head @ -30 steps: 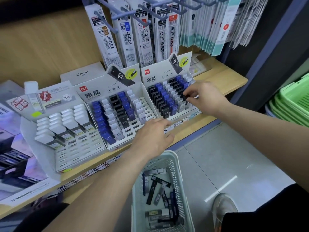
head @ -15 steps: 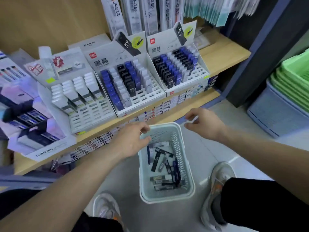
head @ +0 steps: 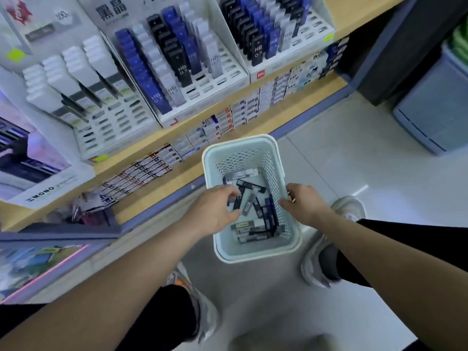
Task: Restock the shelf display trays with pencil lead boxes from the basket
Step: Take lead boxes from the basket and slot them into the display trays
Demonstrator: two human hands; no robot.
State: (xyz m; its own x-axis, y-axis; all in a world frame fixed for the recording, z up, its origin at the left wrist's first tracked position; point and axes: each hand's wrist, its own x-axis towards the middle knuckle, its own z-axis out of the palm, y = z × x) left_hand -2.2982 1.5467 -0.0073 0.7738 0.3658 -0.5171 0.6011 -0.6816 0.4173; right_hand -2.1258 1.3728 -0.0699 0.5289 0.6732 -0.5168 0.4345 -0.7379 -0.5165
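Pencil lead boxes (head: pixel 269 214) lie jumbled in the basket (head: pixel 253 250) at frame centre. The left hand (head: pixel 215 211) curls among them (grip unclear), and the right hand (head: pixel 305 206) grasps the basket's right rim.

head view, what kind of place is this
Most likely a stationery shop aisle: display trays of HB 0.7 pencil lead boxes stand on a wooden shelf, and a basket holding more of them sits on the tiled floor.
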